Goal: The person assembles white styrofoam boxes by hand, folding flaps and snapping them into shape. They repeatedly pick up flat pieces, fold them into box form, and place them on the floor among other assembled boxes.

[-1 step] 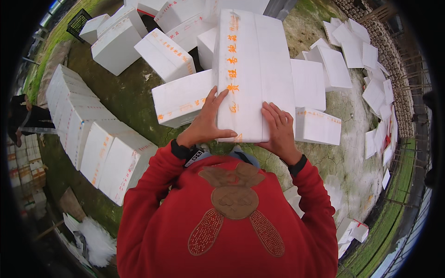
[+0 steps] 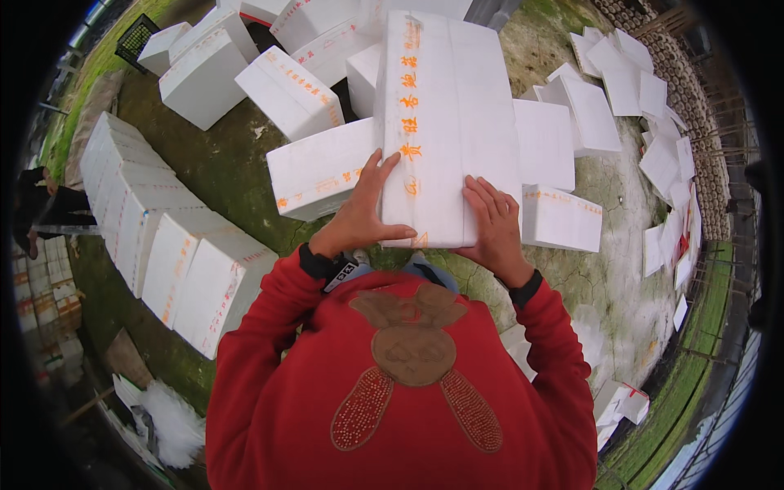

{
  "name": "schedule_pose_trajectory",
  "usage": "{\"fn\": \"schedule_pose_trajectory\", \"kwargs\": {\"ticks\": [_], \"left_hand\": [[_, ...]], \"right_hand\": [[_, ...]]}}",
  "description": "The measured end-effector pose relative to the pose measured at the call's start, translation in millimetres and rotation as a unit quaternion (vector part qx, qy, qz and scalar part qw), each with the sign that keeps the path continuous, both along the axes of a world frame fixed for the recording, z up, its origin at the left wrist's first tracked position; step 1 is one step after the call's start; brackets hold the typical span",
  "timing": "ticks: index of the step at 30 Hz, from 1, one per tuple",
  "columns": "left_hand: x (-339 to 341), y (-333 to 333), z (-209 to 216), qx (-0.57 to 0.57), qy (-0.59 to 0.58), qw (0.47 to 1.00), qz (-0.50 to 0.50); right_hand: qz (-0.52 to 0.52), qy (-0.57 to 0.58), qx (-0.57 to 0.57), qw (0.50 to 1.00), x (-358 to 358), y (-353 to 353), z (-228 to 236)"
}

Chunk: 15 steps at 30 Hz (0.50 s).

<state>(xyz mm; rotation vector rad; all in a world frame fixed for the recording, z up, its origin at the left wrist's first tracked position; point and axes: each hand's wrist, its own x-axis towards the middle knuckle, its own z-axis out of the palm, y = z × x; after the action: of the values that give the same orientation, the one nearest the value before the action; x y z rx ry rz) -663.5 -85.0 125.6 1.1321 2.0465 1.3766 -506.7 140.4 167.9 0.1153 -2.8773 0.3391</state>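
Currently the large white foam box (image 2: 478,106), marked with orange lettering, sits between the person's two hands, directly ahead of the body. The left hand (image 2: 357,214) is spread on its near left corner, thumb well away from the fingers; the right hand (image 2: 496,231) lies along its near right edge, fingers extended. Left of the large box is a lettered white box (image 2: 314,167); to its right, a smaller box (image 2: 562,222). Farther left stands a row of boxes (image 2: 147,192), and well to its right lie scattered white panels (image 2: 625,77).
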Motion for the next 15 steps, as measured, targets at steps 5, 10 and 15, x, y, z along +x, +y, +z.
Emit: {"fn": "schedule_pose_trajectory", "kwargs": {"ticks": [5,10,15], "left_hand": [[0,-4,2,-0.023,-0.027,0.999,0.002],[10,-8,20,-0.034,0.169,0.984,0.035],[33,-10,31,-0.025,0.302,0.953,0.017]], "right_hand": [[0.007,0.024,-0.019,1.000,3,5,-3],[0.012,0.010,-0.014,1.000,4,7,0],[0.012,0.015,-0.013,1.000,6,1,0]]}}
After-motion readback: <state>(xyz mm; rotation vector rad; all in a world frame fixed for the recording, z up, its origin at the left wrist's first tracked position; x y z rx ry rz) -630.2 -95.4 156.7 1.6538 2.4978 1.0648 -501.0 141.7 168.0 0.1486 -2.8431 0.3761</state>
